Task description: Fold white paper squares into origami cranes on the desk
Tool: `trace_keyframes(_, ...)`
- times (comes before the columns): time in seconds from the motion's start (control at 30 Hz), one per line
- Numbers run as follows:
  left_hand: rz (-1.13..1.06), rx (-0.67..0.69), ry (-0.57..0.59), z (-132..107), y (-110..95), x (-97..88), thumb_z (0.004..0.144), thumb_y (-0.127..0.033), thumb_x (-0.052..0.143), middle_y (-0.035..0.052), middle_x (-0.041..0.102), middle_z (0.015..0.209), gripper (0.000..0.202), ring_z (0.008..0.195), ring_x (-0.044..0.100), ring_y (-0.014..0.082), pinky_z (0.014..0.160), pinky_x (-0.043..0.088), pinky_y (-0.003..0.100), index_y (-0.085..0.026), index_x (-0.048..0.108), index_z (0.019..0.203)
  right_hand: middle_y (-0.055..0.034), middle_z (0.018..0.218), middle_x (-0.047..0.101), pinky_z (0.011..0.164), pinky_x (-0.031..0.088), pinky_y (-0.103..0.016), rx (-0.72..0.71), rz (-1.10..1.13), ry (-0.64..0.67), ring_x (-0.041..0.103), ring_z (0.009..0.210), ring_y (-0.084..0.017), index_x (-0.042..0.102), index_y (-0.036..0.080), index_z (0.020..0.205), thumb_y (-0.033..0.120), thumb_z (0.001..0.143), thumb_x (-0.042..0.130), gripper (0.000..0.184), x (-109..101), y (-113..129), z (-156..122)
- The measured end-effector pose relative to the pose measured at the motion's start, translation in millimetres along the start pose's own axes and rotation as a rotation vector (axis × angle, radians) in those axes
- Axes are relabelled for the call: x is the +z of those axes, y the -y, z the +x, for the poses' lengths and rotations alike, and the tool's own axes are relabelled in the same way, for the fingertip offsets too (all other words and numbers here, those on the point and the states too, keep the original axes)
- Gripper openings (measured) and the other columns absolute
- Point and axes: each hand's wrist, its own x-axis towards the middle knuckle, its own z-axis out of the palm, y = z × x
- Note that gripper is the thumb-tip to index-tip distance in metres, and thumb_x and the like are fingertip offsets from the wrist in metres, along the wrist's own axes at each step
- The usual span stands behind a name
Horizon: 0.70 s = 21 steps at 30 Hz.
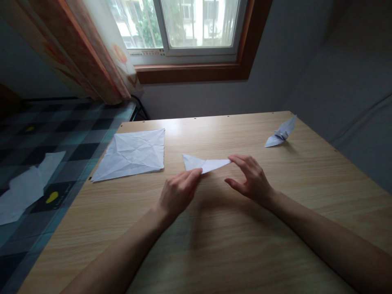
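Note:
A folded piece of white paper with pointed ends is between my hands, a little above the wooden table. My left hand is closed on its near edge, thumb on top and the other fingers mostly hidden. At the paper's right tip, the fingertips of my right hand touch it, while that thumb is spread away below. A finished-looking folded paper figure with two raised points stands at the table's far right. To the left lies a creased, flattened sheet of paper.
The wooden table reaches toward a wall with a window. Left of it is a bed with a checked cover, where torn white paper lies. A curtain hangs beside the window.

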Motion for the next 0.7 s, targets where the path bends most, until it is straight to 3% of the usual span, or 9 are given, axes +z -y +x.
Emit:
trace_keyframes(0.13,-0.334,-0.457,-0.395,10,-1,-5.7,0.087,-0.023,0.06,0.0026,0.074,0.085,0.011,0.072,0.069,0.0141,0.069,0.055,0.025,-0.019,0.066,0.095,-0.0153,0.134,0.048,0.089,0.052,-0.046,0.319,0.374,-0.213,0.057,0.109,-0.029,0.021,0.027,0.149,0.052,0.078,0.072,0.092,4,-4,1)
trace_keyframes(0.17,-0.475,-0.566,-0.454,13,-1,-6.2,0.084,-0.026,0.064,0.0017,0.073,0.081,0.013,0.068,0.068,0.0138,0.065,0.055,0.025,-0.018,0.065,0.094,-0.015,0.134,0.047,0.088,0.052,-0.045,0.381,0.467,-0.241,0.058,0.108,-0.028,0.019,0.028,0.15,0.053,0.077,0.073,0.094,5,-4,2)
trace_keyframes(0.23,-0.775,-0.729,-0.488,18,-2,-5.0,0.077,-0.031,0.071,-0.0003,0.07,0.073,0.024,0.059,0.065,0.013,0.058,0.055,0.025,-0.016,0.063,0.094,-0.0137,0.131,0.05,0.086,0.053,-0.043,0.484,0.63,-0.221,0.06,0.105,-0.026,0.031,0.028,0.145,0.054,0.075,0.074,0.087,6,-1,4)
trace_keyframes(0.3,-1.019,-0.839,-0.434,19,-3,-1.3,0.071,-0.034,0.076,-0.0012,0.069,0.068,0.034,0.056,0.063,0.0126,0.054,0.054,0.024,-0.016,0.06,0.095,-0.0125,0.122,0.057,0.08,0.055,-0.039,0.584,0.787,-0.114,0.062,0.096,-0.024,0.048,0.024,0.133,0.053,0.073,0.076,0.072,7,4,6)
trace_keyframes(0.4,-1.199,-0.919,-0.305,18,-5,5.4,0.067,-0.033,0.079,-0.0006,0.07,0.068,0.04,0.053,0.062,0.0118,0.051,0.051,0.022,-0.016,0.058,0.097,-0.0103,0.109,0.064,0.066,0.055,-0.033,0.721,1.0,0.022,0.064,0.077,-0.018,0.06,0.02,0.12,0.051,0.073,0.076,0.059,9,14,13)
trace_keyframes(0.5,-1.234,-0.918,-0.211,15,-8,9.0,0.067,-0.032,0.078,0.0,0.07,0.068,0.04,0.053,0.061,0.0114,0.05,0.05,0.021,-0.015,0.058,0.097,-0.0064,0.088,0.069,0.057,0.051,-0.028,0.804,1.129,0.12,0.063,0.065,-0.016,0.067,0.016,0.108,0.048,0.073,0.077,0.048,11,25,22)
trace_keyframes(0.57,-1.223,-0.915,-0.156,14,-10,9.1,0.067,-0.032,0.078,0.0003,0.071,0.068,0.041,0.053,0.061,0.0121,0.05,0.051,0.022,-0.015,0.058,0.098,-0.0044,0.078,0.07,0.059,0.051,-0.028,0.831,1.167,0.184,0.064,0.065,-0.016,0.071,0.015,0.096,0.044,0.07,0.079,0.039,15,31,28)
trace_keyframes(0.7,-1.119,-0.937,-0.157,15,-8,6.6,0.066,-0.035,0.079,0.0012,0.071,0.066,0.039,0.051,0.062,0.0132,0.049,0.051,0.024,-0.014,0.06,0.092,-0.0038,0.077,0.072,0.065,0.051,-0.03,0.881,1.163,0.156,0.065,0.069,-0.018,0.074,0.015,0.081,0.041,0.068,0.08,0.03,25,33,38)
